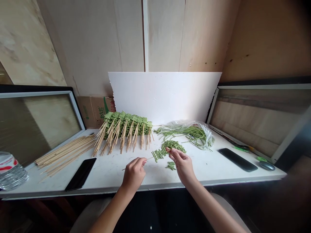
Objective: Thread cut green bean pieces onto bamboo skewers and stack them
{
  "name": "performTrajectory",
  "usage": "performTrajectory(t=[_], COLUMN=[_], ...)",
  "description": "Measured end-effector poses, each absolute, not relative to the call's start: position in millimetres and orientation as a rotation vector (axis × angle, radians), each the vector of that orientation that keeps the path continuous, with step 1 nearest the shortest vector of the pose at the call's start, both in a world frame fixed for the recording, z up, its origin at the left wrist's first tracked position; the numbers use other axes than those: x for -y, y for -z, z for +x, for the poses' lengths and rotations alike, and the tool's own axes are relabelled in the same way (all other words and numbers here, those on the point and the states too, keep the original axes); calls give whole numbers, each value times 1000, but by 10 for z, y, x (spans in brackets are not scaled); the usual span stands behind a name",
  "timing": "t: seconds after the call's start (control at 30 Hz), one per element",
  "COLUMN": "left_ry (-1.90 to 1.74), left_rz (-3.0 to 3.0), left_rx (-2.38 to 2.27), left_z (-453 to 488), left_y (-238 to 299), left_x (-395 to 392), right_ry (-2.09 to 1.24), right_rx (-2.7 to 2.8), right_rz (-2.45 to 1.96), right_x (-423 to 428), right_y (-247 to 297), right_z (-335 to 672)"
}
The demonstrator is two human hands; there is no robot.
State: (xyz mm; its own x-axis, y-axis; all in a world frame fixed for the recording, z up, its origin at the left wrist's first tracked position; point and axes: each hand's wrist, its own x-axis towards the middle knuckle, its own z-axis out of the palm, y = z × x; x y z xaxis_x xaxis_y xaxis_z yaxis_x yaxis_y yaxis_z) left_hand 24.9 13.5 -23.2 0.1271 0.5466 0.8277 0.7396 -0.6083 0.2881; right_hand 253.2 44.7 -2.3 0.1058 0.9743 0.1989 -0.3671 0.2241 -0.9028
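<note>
My left hand [135,173] is closed around a thin bamboo skewer [150,158], whose blunt end sticks out behind the fist. A row of short cut green bean pieces [159,154] is threaded side by side along the skewer. At the far end of that row, my right hand [181,161] pinches a green bean piece, mostly hidden by the fingertips. Just beyond the right hand lies a pile of loose cut beans [173,144]. A few more cut pieces [171,165] rest on the white table below the skewered row.
Finished bean skewers [128,124] are stacked at the back left, near bare skewers [68,149]. Long beans [194,134] lie in a plastic bag at the back right. Phones [81,174] [238,159], a water bottle [12,171] and scissors [243,148] lie around.
</note>
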Motion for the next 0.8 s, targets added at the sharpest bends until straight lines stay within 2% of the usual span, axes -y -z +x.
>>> performTrajectory(t=[0.8], left_ry=[1529], left_rz=[-2342], left_rx=[1375], left_z=[243], left_y=[276], left_x=[-175], right_ry=[-1185], right_rx=[872], right_rz=[-770], right_x=[-409], right_y=[112], right_z=[2450])
